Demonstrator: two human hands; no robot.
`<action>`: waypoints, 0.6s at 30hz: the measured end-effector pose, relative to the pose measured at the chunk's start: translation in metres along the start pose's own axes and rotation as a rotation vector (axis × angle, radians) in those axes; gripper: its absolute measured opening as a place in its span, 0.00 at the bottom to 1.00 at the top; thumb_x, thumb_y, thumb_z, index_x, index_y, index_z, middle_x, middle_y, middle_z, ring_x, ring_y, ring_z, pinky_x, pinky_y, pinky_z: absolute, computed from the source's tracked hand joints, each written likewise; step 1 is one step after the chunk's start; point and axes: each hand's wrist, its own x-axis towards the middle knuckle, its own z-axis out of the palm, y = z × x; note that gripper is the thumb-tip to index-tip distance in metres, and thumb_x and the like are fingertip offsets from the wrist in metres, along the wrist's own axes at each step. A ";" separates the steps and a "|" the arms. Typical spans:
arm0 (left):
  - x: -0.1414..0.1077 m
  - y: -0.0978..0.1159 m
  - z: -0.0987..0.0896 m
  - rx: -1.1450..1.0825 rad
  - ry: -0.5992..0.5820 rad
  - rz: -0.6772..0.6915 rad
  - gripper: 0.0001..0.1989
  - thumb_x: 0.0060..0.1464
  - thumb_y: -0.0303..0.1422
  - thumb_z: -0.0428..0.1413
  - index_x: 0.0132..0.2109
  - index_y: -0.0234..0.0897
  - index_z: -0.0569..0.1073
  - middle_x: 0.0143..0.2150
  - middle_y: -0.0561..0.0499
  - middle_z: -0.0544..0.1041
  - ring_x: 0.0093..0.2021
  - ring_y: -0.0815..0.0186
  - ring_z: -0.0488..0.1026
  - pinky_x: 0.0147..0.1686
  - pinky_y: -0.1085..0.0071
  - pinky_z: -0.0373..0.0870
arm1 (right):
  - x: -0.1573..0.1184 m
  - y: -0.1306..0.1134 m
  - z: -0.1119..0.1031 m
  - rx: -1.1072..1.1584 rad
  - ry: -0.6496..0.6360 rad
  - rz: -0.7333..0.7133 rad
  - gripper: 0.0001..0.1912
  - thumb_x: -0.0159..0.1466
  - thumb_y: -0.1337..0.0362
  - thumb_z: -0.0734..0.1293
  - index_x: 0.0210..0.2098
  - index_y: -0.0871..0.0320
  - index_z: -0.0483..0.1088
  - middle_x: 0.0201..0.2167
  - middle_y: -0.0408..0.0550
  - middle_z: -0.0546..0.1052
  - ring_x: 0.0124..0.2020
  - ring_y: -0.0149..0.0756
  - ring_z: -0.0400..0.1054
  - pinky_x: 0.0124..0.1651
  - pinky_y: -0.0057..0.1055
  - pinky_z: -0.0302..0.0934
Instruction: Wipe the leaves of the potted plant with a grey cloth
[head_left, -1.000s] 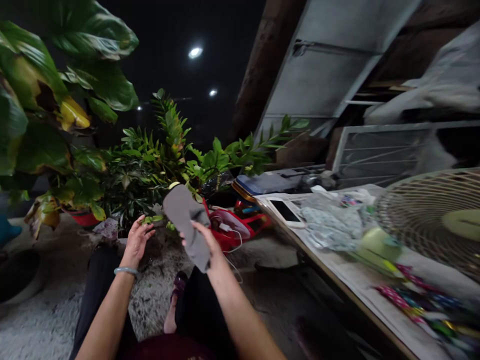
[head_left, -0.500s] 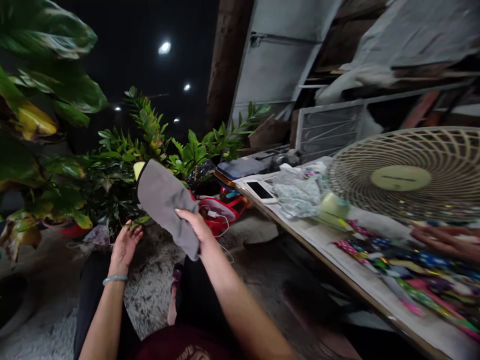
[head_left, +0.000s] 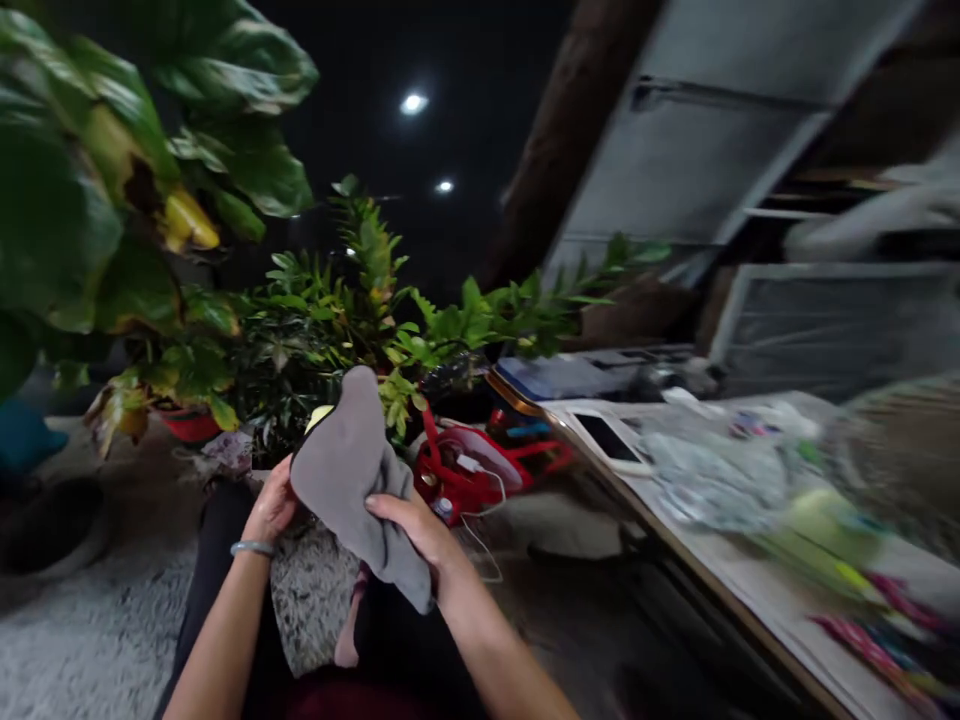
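A soft grey cloth piece (head_left: 341,450), with a dark edge and a bit of yellow showing behind its upper left, hangs in front of me above my knees. My right hand (head_left: 412,530) grips its lower right part, thumb on top and fingers underneath, and the fabric creases there. At its left edge is my left hand (head_left: 276,500), with a pale bangle on the wrist. Its fingers close on that edge and are partly hidden behind the cloth.
To the right stands a table with a white phone (head_left: 611,440), a clear plastic bag (head_left: 712,480) and colourful fabric strips (head_left: 877,640). A red basket (head_left: 480,460) with a white cable sits beyond my right hand. Potted plants (head_left: 300,320) fill the left and back.
My left hand has come up from beside the cloth to its left edge. The cloth now bends and peaks at the top, still in my right hand. The view has swung left.
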 end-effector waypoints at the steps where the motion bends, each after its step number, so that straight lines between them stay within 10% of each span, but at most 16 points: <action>1: -0.001 -0.002 -0.002 -0.014 0.003 0.004 0.14 0.41 0.38 0.71 0.36 0.38 0.82 0.35 0.47 0.84 0.46 0.49 0.80 0.48 0.60 0.76 | 0.008 0.006 0.001 -0.032 0.013 0.021 0.24 0.45 0.64 0.77 0.44 0.54 0.77 0.34 0.45 0.84 0.35 0.44 0.80 0.41 0.38 0.74; 7: -0.008 0.007 -0.023 -0.084 0.025 -0.066 0.20 0.35 0.36 0.74 0.38 0.34 0.81 0.35 0.44 0.84 0.43 0.49 0.81 0.44 0.60 0.75 | 0.023 0.057 0.007 -0.213 0.010 0.116 0.13 0.45 0.67 0.73 0.33 0.53 0.79 0.27 0.45 0.83 0.31 0.49 0.79 0.41 0.43 0.73; 14: 0.016 0.050 -0.068 -0.188 0.281 0.227 0.18 0.40 0.31 0.71 0.41 0.38 0.78 0.47 0.45 0.80 0.43 0.59 0.78 0.42 0.63 0.75 | 0.067 -0.055 0.058 -0.138 0.135 -0.389 0.23 0.47 0.60 0.79 0.43 0.53 0.77 0.39 0.44 0.84 0.52 0.48 0.77 0.59 0.41 0.69; 18: 0.034 0.058 -0.090 -0.180 0.503 0.403 0.19 0.35 0.35 0.71 0.35 0.37 0.75 0.35 0.52 0.76 0.40 0.62 0.75 0.42 0.65 0.74 | 0.116 -0.049 0.102 -0.172 0.031 -0.247 0.24 0.43 0.56 0.80 0.39 0.54 0.78 0.40 0.48 0.85 0.51 0.52 0.77 0.58 0.45 0.70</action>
